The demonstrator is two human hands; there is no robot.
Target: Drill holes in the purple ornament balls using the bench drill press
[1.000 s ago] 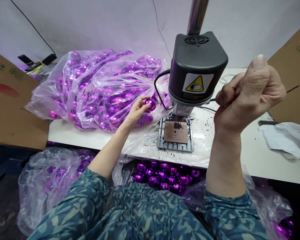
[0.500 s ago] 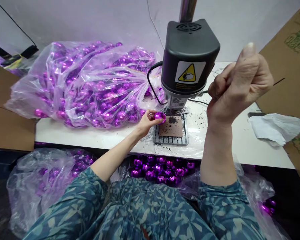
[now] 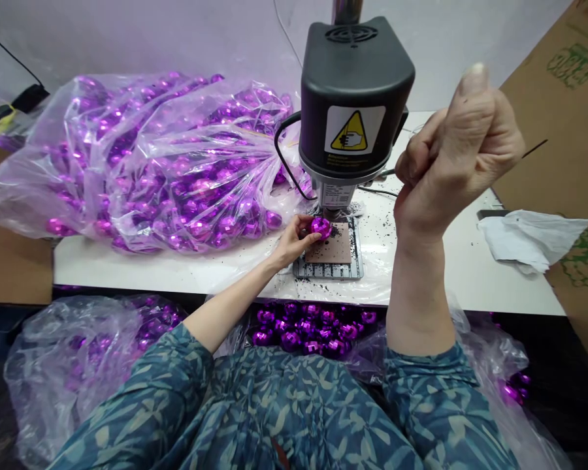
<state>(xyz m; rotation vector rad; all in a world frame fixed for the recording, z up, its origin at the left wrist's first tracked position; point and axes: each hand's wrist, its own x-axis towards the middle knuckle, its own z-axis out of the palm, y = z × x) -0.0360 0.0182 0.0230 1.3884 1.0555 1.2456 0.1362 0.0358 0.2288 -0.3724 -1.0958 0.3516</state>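
While I look down through the head camera, a white table [image 3: 490,281] stretches across, bearing a large clear bag [image 3: 176,163] packed with shiny purple balls [image 3: 270,219]. Right of the bag stands a black-headed bench machine [image 3: 357,78]. Beside it the right hand [image 3: 458,153] is raised, its fingers curled into a fist; whether they grip anything, I cannot tell. Under the machine lies a brown board [image 3: 330,254]. The left hand [image 3: 294,243], nearer the board, pinches one faceted ball [image 3: 320,228] between thumb and fingers. Round, without a long axis, it sits over the board's back-left part, just left of the machine's lower tip [image 3: 331,213], which crowds it, with dark chips [image 3: 336,231] alongside.
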